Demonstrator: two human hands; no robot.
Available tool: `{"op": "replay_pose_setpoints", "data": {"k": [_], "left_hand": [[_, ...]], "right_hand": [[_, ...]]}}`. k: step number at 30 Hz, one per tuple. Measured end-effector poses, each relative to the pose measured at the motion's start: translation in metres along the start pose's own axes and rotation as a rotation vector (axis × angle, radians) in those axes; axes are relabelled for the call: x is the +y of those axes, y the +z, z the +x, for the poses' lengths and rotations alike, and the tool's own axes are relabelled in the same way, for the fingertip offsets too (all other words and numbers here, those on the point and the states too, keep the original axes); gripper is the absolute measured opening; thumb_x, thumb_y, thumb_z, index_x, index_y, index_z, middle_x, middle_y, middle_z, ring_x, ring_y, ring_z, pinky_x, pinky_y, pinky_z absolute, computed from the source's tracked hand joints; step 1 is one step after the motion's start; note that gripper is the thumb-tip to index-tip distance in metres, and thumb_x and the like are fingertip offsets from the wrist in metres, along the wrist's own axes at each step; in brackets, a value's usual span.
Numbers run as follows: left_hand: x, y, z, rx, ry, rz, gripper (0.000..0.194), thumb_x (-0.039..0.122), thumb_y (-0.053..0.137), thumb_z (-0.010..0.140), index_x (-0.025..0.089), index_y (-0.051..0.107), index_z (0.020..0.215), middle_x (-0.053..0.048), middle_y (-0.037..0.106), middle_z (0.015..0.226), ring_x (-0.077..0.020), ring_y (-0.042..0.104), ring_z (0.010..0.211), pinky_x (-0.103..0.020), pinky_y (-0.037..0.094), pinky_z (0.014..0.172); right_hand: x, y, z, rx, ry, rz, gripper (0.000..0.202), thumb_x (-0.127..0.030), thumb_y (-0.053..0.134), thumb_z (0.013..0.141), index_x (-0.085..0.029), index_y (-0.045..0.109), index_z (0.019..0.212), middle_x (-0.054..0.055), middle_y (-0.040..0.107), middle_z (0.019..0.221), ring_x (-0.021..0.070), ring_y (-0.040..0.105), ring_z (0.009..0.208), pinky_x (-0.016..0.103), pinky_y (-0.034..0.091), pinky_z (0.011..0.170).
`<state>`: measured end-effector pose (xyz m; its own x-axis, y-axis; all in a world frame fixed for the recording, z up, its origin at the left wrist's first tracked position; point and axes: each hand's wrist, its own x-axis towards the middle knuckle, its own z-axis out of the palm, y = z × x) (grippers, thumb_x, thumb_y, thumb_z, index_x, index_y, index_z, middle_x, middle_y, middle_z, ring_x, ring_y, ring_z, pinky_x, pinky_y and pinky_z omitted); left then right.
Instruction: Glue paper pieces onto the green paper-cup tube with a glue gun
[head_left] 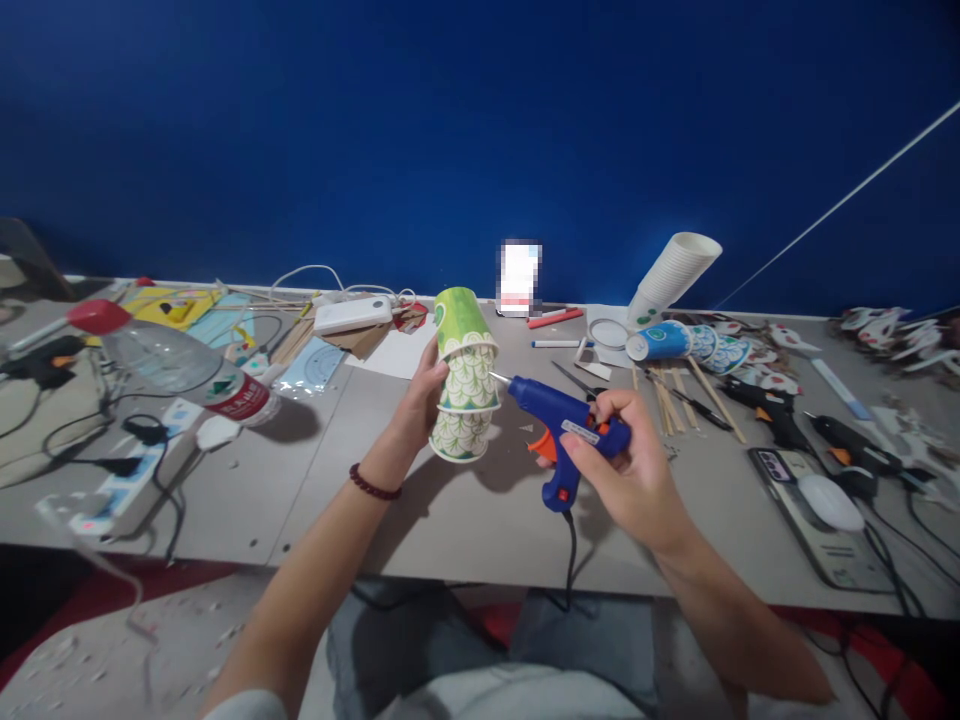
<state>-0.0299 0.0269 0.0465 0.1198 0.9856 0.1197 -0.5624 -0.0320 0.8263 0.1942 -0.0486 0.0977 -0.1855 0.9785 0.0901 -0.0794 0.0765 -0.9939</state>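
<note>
A column of green-and-white patterned paper cups (466, 385), joined one into another, is held up over the grey table by my left hand (421, 400), whose fingers wrap its left side. In my right hand (626, 470) is a blue glue gun (551, 405) with an orange trigger and a black cord hanging down. Its metal nozzle points left, at or very close to the cups' right side, near the seam between the upper cups; whether it touches is unclear. Beyond the glue gun, dark scissors (574, 380) lie on the table, partly hidden.
At left are a plastic bottle (187, 370) and a power strip (154, 465). A lit phone (519, 278) stands behind. Rightward are white stacked cups (675, 275), blue cups (660, 342), sticks (671, 400), black glue guns (855, 445) and a phone-shaped case (814, 520).
</note>
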Motion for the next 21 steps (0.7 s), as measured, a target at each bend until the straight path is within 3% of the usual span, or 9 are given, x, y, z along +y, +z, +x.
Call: {"op": "replay_pose_setpoints", "data": {"k": [21], "left_hand": [[0.0025, 0.0034, -0.0018, 0.011, -0.01, 0.007, 0.068, 0.042, 0.069, 0.076, 0.027, 0.044, 0.137, -0.009, 0.062, 0.126, -0.0264, 0.064, 0.103, -0.041, 0.054, 0.087]], "right_hand": [[0.0045, -0.0014, 0.0012, 0.017, -0.001, 0.001, 0.029, -0.03, 0.066, 0.085, -0.027, 0.039, 0.096, -0.003, 0.06, 0.079, 0.0193, 0.071, 0.065, 0.029, 0.06, 0.051]]}}
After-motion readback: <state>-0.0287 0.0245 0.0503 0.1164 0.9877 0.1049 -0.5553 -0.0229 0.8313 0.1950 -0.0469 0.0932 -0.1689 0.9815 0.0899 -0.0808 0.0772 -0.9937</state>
